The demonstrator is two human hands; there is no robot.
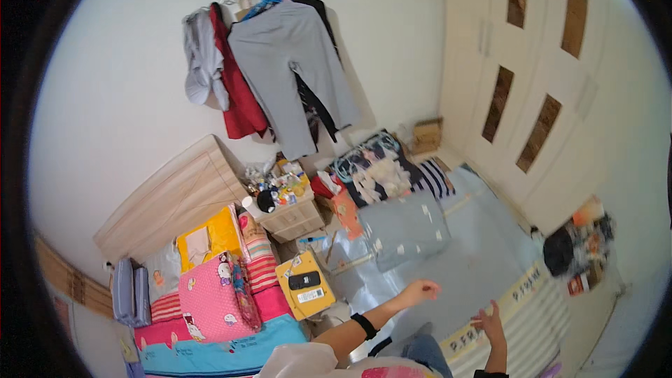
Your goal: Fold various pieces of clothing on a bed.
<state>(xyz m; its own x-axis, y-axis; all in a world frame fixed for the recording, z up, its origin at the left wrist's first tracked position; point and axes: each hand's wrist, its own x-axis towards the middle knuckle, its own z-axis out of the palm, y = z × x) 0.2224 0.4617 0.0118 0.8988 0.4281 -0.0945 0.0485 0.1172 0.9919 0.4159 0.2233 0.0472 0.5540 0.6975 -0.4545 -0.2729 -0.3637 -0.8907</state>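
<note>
My left hand hangs in the air, fingers loosely stretched to the right, with nothing in it. Lower and to the right, my right hand is raised with its fingers apart and holds nothing. Beneath both hands spreads a smooth grey-blue sheet or mat, bordered on the near right by a cream band with dark lettering and a ribbed pale part. Beyond my left hand lies a folded grey cloth with white patches, perhaps a quilt. Neither hand touches any of these.
A bed with a pink patterned quilt stands at left. Beside it are a yellow box bearing a black phone-like object, and a cluttered nightstand. Piled clothes lie behind. Grey trousers hang above; a white wardrobe is at right.
</note>
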